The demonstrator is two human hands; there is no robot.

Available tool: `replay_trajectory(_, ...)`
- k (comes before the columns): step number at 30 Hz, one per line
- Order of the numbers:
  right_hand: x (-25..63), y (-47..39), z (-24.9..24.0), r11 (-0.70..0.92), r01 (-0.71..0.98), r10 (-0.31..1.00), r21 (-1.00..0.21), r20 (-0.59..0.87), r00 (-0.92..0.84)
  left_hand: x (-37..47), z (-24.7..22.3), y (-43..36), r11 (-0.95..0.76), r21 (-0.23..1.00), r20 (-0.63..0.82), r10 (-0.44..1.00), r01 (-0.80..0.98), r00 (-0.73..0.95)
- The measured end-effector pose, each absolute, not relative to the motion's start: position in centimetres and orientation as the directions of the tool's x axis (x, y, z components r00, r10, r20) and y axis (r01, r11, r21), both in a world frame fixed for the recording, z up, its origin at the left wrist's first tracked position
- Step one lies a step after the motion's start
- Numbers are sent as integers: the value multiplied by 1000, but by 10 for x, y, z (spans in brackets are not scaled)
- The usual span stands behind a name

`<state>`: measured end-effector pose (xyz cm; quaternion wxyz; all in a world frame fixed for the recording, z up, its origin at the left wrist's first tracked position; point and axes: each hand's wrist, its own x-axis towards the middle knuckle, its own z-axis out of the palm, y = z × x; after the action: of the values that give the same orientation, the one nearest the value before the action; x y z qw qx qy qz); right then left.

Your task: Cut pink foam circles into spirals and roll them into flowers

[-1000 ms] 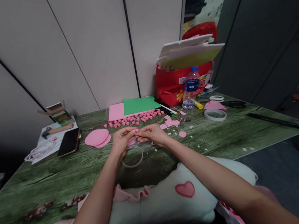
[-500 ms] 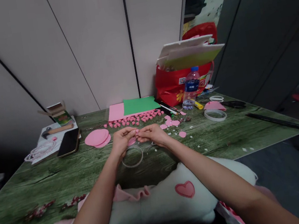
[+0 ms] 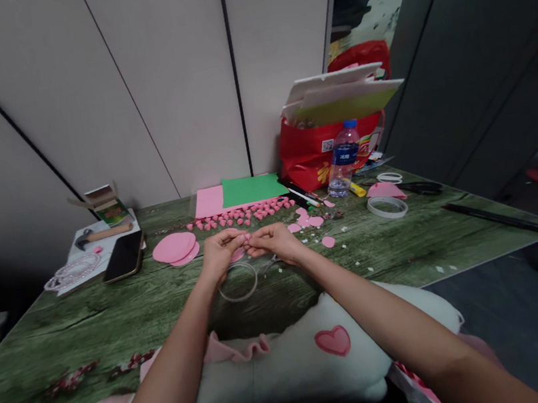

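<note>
My left hand (image 3: 222, 254) and my right hand (image 3: 275, 241) meet fingertip to fingertip over the table. Between them they pinch a small pink piece (image 3: 247, 238), mostly covered by the fingers. Just below the hands lies a clear tape ring (image 3: 239, 283), with small scissors (image 3: 270, 264) partly under my right hand. A pink disc (image 3: 237, 255) shows beneath the fingers. Behind the hands are rows of small pink rolled pieces (image 3: 247, 215). Larger pink circles (image 3: 173, 247) lie to the left, and small pink cut-outs (image 3: 315, 221) to the right.
Left on the table (image 3: 155, 319) are a phone (image 3: 124, 255), a hammer (image 3: 110, 231) and a bead string (image 3: 72, 270). Green paper (image 3: 252, 189) lies at the back. A bottle (image 3: 342, 160) stands before a red bag (image 3: 300, 156). A pale plush (image 3: 294, 373) rests below my forearms.
Both hands stay in nearly the same place, still pinching the pink piece. Slightly more of the small scissors shows beside my right hand.
</note>
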<state>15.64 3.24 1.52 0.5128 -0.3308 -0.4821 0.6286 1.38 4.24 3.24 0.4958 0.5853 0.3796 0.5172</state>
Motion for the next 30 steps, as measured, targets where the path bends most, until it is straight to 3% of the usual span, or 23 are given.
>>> replay_trajectory(30, 157, 34, 13, 1, -330, 953, -944, 101, -285, 12, 30, 44, -236, 971, 237, 956, -30, 175)
